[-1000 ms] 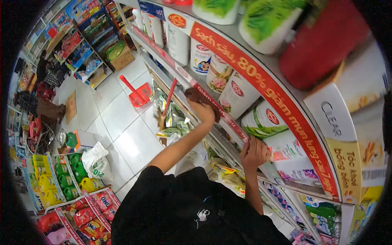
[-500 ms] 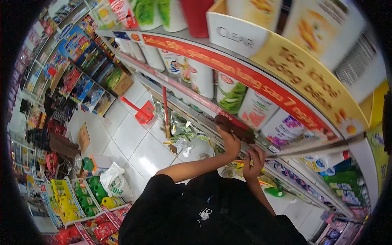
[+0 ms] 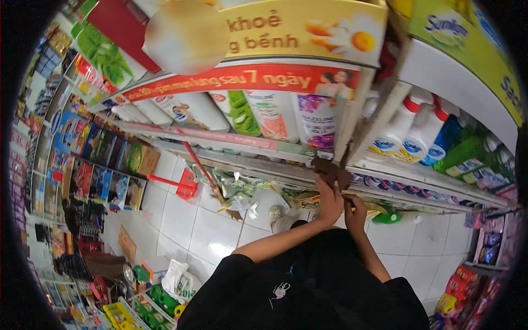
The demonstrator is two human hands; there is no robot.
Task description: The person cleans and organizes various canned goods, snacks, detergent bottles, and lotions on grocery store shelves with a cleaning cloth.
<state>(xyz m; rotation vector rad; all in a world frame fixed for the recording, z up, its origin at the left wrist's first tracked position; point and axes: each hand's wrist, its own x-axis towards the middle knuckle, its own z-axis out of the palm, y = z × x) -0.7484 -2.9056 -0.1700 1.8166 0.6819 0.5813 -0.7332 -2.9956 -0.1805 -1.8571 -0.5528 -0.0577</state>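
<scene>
A dark brown cloth (image 3: pixel 342 179) is bunched up against the front edge of the lower shelf (image 3: pixel 275 159), by the upright post. My left hand (image 3: pixel 329 206) is closed on the cloth from below. Beside it, my right hand (image 3: pixel 356 213) has its fingers curled at the cloth's lower end; they appear to pinch it, partly hidden. Just above the cloth stands a purple-flowered white bottle (image 3: pixel 315 121), alongside a pink-printed bottle (image 3: pixel 272 115) and a green leaf-printed bottle (image 3: pixel 236 113).
Right of the post, white bottles with red caps (image 3: pixel 400 124) fill another bay. On the tiled floor lie a red dustpan (image 3: pixel 188 185), a broom (image 3: pixel 201 168), plastic packets (image 3: pixel 236 186) and a green bottle (image 3: pixel 386 218). A white bag (image 3: pixel 179 281) sits at lower left.
My view has turned to the right. Both hands and the brown cloth have moved right along the shelf edge, now close to the upright post.
</scene>
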